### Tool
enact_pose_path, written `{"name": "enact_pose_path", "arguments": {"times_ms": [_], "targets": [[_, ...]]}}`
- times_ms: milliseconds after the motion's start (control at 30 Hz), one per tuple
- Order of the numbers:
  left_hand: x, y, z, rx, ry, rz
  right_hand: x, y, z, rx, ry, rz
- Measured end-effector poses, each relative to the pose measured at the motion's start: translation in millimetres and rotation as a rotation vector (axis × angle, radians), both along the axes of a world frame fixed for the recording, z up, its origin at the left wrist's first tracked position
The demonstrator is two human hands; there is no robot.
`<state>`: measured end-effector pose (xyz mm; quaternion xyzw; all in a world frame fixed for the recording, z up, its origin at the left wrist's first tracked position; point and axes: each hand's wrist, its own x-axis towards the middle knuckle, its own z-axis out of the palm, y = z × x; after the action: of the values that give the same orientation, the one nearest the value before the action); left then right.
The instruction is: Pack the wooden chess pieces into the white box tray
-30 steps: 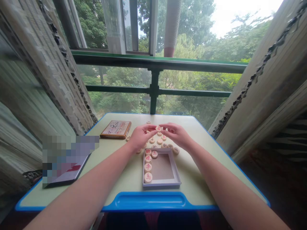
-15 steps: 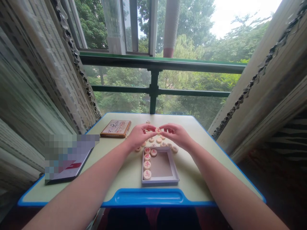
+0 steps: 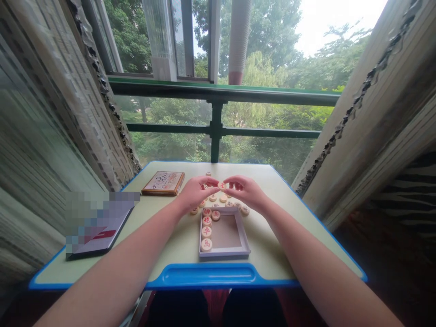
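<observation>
Above the far part of the table, a round wooden Chinese chess piece [image 3: 222, 185] with a red character is held upright between both hands, its face towards me. My left hand [image 3: 198, 191] pinches it from the left with thumb and fingers. From the right, the fingertips of my right hand [image 3: 245, 190] close on its other edge. Just nearer to me lies a shallow white box [image 3: 244, 236]. Several red-marked pieces stand in it: a column down its left side, with the general piece [image 3: 206, 212] at the top, and a horse piece [image 3: 215, 215] beside that one.
Several loose chess pieces [image 3: 245, 210] lie on the pale table [image 3: 272, 236] behind the box and under the hands. A brown-edged chess box lid [image 3: 163, 183] rests at the back left. Nearer stands a dark-edged flat object [image 3: 102, 236], partly blurred. The table has a blue front rim [image 3: 209, 274].
The view has shifted slightly, so everything sits a little further left. Both hands keep hold of the chess piece, and the pieces in the box stay as they were.
</observation>
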<state>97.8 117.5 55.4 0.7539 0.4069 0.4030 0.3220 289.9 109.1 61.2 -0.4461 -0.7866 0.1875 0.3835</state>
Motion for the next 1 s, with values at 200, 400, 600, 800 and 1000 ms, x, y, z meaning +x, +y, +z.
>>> {"name": "enact_pose_path", "arguments": {"times_ms": [200,400,600,800,1000], "targets": [[1,-3,2.6,-0.026,-0.042,-0.017,-1,0,0.0,-0.011,0.017,0.001],[-2,-1,2.9,-0.067,0.025,-0.032,3,0,1.8,-0.04,-0.032,0.031],[-7,0,3.0,-0.165,0.082,-0.118,3,0,-0.1,-0.108,-0.127,0.067],[-11,1,3.8,-0.184,0.219,-0.153,1,-3,0.1,-0.184,-0.217,0.087],[-14,2,3.1,-0.148,0.294,-0.174,-3,-7,1.3,-0.214,-0.296,0.102]]}}
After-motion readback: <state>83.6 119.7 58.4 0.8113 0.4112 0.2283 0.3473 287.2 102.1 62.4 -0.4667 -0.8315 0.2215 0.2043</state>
